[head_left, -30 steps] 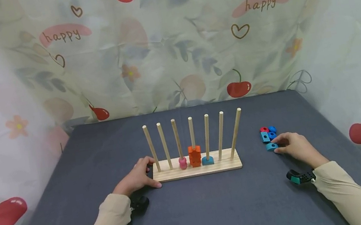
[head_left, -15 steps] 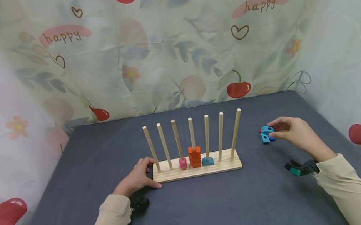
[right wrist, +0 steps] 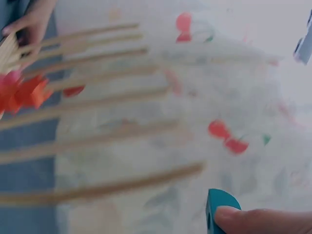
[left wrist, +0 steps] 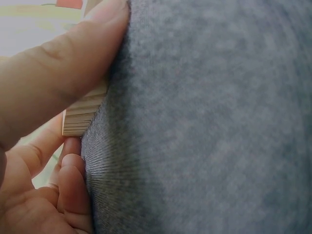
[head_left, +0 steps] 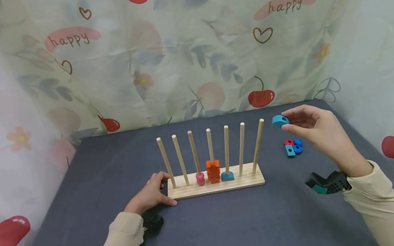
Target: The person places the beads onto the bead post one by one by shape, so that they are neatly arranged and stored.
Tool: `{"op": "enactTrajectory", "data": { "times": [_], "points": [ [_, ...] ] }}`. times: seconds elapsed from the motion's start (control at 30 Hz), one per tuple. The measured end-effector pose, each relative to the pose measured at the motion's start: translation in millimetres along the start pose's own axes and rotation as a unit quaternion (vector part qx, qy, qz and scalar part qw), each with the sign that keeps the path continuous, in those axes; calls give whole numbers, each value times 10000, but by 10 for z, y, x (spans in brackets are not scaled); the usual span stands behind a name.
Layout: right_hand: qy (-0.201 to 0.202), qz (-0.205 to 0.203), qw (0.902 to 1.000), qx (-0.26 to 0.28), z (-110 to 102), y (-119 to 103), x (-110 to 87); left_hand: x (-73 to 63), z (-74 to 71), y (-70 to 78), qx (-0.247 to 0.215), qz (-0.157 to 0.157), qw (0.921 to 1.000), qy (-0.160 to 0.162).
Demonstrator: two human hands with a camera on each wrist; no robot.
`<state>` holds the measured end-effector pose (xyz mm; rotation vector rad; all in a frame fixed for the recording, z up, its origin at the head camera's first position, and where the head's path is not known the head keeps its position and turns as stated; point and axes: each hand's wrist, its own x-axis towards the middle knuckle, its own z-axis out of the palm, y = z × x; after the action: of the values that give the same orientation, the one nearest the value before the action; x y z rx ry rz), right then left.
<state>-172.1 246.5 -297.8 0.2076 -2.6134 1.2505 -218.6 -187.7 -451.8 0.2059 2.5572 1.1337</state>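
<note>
My left hand point(head_left: 151, 192) grips the left end of a wooden peg board point(head_left: 192, 190), thumb at the front edge and fingers behind; the left wrist view shows the board's corner point(left wrist: 80, 117) between them. My right hand point(head_left: 320, 132) pinches a light blue half-round bead point(head_left: 280, 120), raised at the right of the rightmost peg point(head_left: 258, 145). That bead point(right wrist: 219, 204) also shows by the thumb in the right wrist view. On the board's pegs sit a pink bead point(head_left: 200, 178), a stack of orange pieces point(head_left: 213, 171) and a blue half-round bead point(head_left: 227, 176).
Below my right hand, a small cluster lies on the dark cloth: a red bead point(head_left: 289, 142), a light blue square bead point(head_left: 290, 150) and round blue beads point(head_left: 298, 149). A patterned curtain point(head_left: 187, 56) hangs behind and at both sides of the table.
My right hand has picked the light blue half-round bead off the table, carried it over the cluster and lifted it upward. My left hand stays on the board.
</note>
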Motion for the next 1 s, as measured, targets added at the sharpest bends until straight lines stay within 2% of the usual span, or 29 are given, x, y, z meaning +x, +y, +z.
{"op": "enactTrajectory", "data": {
  "times": [0.17,0.3,0.47,0.73,1.0],
  "points": [
    [314,-659,9962,484,9,-324,-8,-6,-10,1,9,-1,10000,-22],
    [318,-1037,9910,787,68,-557,-8,-8,-12,3,37,-10,10000,-35],
    [263,-1403,9859,879,166,-740,11,-4,-11,15,14,-6,10000,-59],
    [-3,-1801,9793,930,439,-803,94,-47,-18,57,75,188,9998,-83],
    [-146,-1620,9856,471,639,-746,166,-28,-6,45,0,57,10000,-73]
  ]
}}
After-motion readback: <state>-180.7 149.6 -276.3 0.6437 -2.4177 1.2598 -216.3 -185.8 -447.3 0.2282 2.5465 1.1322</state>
